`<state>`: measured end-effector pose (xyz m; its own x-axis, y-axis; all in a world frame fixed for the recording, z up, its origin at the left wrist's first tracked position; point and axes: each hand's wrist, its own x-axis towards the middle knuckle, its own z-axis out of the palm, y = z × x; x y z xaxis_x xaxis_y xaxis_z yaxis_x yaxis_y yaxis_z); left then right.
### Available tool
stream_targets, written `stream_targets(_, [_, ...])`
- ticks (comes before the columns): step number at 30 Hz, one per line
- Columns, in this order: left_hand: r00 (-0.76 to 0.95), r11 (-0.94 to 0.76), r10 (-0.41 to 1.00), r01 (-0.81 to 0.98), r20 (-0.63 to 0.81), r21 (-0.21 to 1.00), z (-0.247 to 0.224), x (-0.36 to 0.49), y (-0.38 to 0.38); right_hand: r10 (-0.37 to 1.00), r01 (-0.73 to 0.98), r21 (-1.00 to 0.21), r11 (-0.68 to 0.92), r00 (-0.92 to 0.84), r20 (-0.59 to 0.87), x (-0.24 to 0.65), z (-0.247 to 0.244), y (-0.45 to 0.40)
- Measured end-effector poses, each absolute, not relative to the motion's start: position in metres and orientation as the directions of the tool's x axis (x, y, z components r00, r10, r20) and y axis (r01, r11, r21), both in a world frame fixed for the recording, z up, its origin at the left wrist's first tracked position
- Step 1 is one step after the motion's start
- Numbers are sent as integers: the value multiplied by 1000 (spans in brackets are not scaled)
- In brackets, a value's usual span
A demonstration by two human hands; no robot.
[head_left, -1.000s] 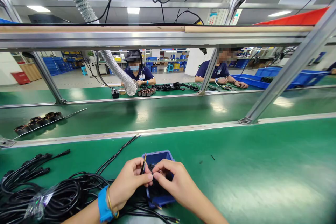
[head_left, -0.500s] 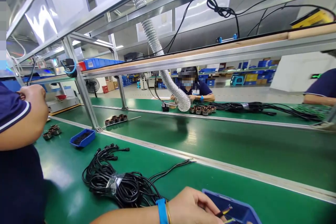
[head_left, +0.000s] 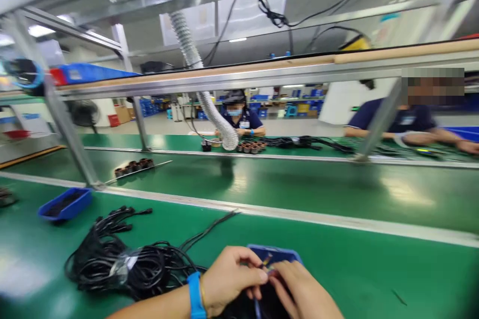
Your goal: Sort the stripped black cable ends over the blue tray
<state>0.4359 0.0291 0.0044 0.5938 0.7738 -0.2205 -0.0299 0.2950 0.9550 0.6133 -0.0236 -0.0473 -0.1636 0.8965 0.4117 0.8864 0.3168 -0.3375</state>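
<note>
My left hand point(head_left: 234, 279), with a blue band at the wrist, is closed in a pinch on thin coloured wires point(head_left: 267, 260) with stripped-looking tips. My right hand point(head_left: 301, 286) meets it from the right, its fingertips closed on the same wires; the exact contact is blurred. Both hands are above a blue bin point(head_left: 277, 249), whose dark contents are mostly hidden. A bundle of black cables point(head_left: 149, 266), bound with clear wrap, lies left of my left hand, with two or so loose leads running toward the metal rail.
A blue tray of small black parts point(head_left: 65, 204) sits further left. Copper-wound coils point(head_left: 134, 167) stand beyond the white rail point(head_left: 194, 204). An overhead shelf point(head_left: 209, 75) and a flexible duct point(head_left: 220, 127) hang ahead. Two co-workers sit across the bench.
My view has swung to the right. My right hand has come in and joined my left at the wires over the bin. The co-worker at the left is out of view.
</note>
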Motion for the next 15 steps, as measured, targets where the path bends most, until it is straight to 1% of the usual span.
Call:
stream_targets(1, [590,278,779,-22,-212,960,6,435,28,911,896,-360,261,-106,398,609,-40,-26])
stream_targets(4, [601,231,776,14,-193,973,10,433,29,928,879,-441,182,-5,373,602,-23,-28])
stream_targets(7, [630,195,757,31,-171,980,11,432,29,917,812,-564,149,99,386,602,-14,-29])
stream_targets(12, [636,166,756,39,-153,985,13,431,27,918,606,-770,198,160,362,600,-3,-34])
stream_targets(13, [633,162,759,40,-151,986,13,431,27,910,574,-787,226,162,380,599,-1,-35])
stream_targets(15, [631,160,761,40,-149,986,14,431,27,877,558,-773,302,157,455,597,4,-37])
